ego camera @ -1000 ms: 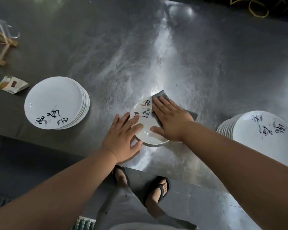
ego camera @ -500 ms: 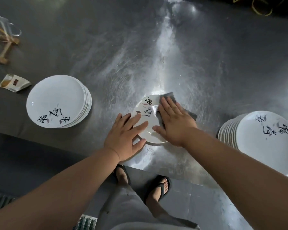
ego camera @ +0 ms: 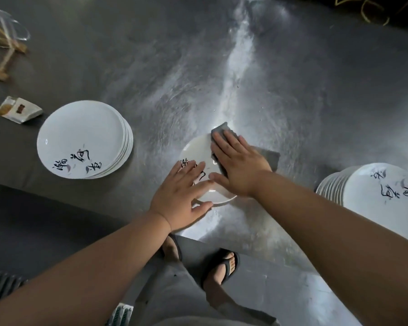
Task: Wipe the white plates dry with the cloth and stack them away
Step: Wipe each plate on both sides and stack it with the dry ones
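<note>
A single white plate (ego camera: 198,150) with black brush writing lies flat on the steel table near its front edge. My left hand (ego camera: 181,196) rests flat on the plate's near left part, fingers spread over the writing. My right hand (ego camera: 239,165) presses a grey cloth (ego camera: 269,157) flat onto the plate's right half; the cloth sticks out past my fingertips and to the right of my palm. One stack of white plates (ego camera: 80,137) stands at the left, another stack (ego camera: 372,187) at the right edge.
The steel table (ego camera: 222,78) stretches far back. A small paper packet (ego camera: 19,110) lies left of the left stack, with wooden sticks and a clear container (ego camera: 5,38) at the far left. The table's front edge (ego camera: 257,234) runs just below the plate; my sandalled feet show beneath.
The plate has turned counter-clockwise: its writing went from the far side to the near left, under my left fingers. My right hand keeps the cloth pressed on the right half.
</note>
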